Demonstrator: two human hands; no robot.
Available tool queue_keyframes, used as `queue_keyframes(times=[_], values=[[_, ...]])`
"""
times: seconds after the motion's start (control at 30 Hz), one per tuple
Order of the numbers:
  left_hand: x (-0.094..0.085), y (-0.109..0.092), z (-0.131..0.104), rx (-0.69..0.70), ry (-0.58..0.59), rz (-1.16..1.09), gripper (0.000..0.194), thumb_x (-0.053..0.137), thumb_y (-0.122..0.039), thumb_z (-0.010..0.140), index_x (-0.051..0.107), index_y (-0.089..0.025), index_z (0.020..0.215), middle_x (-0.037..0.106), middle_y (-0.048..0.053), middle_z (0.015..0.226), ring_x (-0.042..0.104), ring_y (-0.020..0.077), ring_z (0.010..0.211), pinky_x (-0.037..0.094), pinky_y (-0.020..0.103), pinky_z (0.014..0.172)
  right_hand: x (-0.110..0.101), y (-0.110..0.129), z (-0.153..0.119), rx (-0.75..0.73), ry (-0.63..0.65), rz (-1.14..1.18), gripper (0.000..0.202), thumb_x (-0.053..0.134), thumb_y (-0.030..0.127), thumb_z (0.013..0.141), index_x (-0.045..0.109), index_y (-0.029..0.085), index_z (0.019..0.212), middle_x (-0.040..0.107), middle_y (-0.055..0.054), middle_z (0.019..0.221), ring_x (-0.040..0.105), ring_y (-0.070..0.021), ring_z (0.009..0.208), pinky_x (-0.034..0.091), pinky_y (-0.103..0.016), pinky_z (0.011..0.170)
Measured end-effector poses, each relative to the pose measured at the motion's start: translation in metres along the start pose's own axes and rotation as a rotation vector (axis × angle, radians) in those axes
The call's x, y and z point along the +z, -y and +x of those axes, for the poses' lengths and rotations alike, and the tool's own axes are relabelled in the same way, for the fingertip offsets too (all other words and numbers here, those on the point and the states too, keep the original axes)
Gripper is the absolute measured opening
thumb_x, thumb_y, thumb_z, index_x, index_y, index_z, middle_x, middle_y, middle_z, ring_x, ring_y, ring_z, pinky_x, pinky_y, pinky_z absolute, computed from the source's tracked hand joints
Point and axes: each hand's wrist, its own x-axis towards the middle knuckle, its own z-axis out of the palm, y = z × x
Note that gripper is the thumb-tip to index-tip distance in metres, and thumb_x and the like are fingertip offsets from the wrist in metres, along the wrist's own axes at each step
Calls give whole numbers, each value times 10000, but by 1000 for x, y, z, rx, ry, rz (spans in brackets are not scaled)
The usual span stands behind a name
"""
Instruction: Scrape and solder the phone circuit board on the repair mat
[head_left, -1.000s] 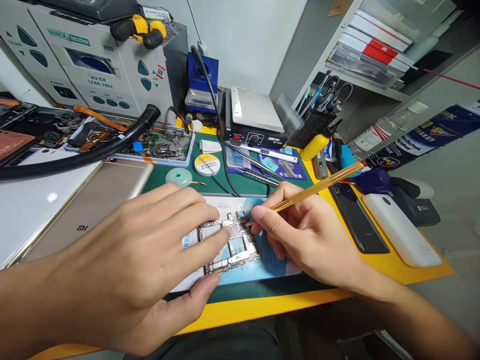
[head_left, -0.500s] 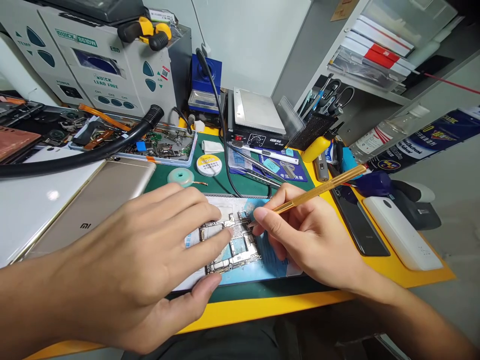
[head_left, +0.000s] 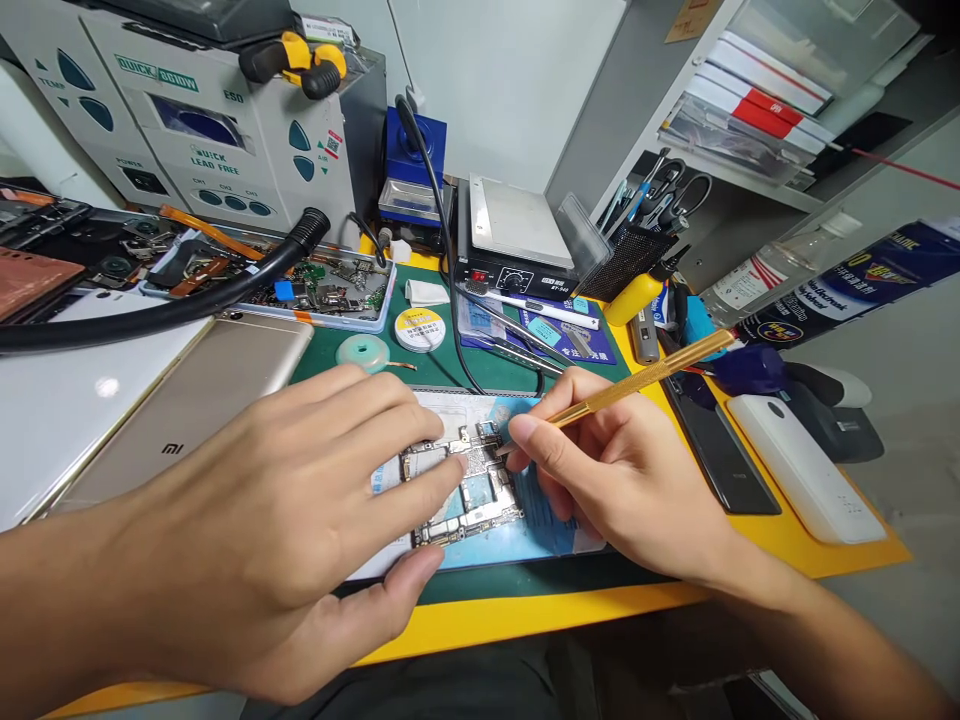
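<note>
Well — gold tool (head_left: 637, 382) in right hand (head_left: 615, 470), circuit board (head_left: 478, 463) below.

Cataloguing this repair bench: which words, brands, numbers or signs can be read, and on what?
"QUICK 861DW" (D possibly 0): hot-air station
"QUICK LEAD FREE": same station
"ESD": same
"TEMP": same
"AIR": same
"POWER": same
"CH1": same
"CH2": same
"CH3": same
Up/down triangles: same
QR code: same
"MI": gold phone back
"BY-940": hot plate
Too small or blurred: the rest, including round tin, blue card, blue can, red box label, circuit board.
</note>
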Motion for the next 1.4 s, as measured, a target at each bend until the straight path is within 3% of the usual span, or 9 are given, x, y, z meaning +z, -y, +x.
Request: queue_keyframes(times=[0.3,0.6,1.03,1.4], values=[[-1,1,0,-4,4,-10,167,689,-249,1216,790,-221,1346,859,169,1312,747,370,1142,574,597,838,1,0,-2,26,13,5,540,1150,493,1019,691,265,850,676,64,557,521,-104,411,358,-218,357],[1,-1,1,4,-14,-19,147,665,-258,1241,802,-214,1268,864,169,1249,767,368,1098,494,578,774,-4,3,-5,72,64,27,499,1175,443,988,730,235,903,637,78,592,511,-96,451,405,-209,407],[1,0,3,-3,-24,-21,114,663,-289,1253,761,-232,1252,873,162,1271,799,375,1113,486,566,766,-1,7,-4,54,81,46,480,1181,391,979,740,225,886,627,83,614,489,-81,494,385,-186,418],[2,0,0,11,-31,-14,131,665,-286,1248,780,-224,1241,886,176,1245,827,407,1088,462,573,714,-3,-8,-4,30,59,112,397,1166,268,958,777,216,900,644,85,617,505,-76,485,403,-159,410]])
